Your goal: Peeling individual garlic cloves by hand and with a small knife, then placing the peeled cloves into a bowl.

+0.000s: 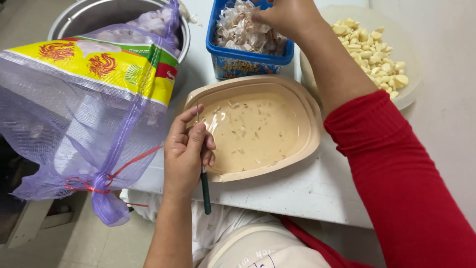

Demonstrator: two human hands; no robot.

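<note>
My left hand point(186, 149) is closed around a small knife with a dark green handle point(205, 191), its thin blade pointing up past my thumb, over the left rim of a beige plastic tray point(302, 144) littered with bits of garlic skin. My right hand point(287, 15), in a red sleeve, reaches into a blue plastic tub point(238, 62) full of papery garlic peels, fingers bunched among them; what it grips is hidden. To the right, a pale round bowl point(411, 84) holds many peeled garlic cloves point(369, 47).
A purple mesh sack point(79, 129) with a yellow, green and red label leans out of a metal pot point(84, 17) at the left, holding garlic bulbs. The white table edge point(297, 198) runs just above my lap. Tiled floor lies lower left.
</note>
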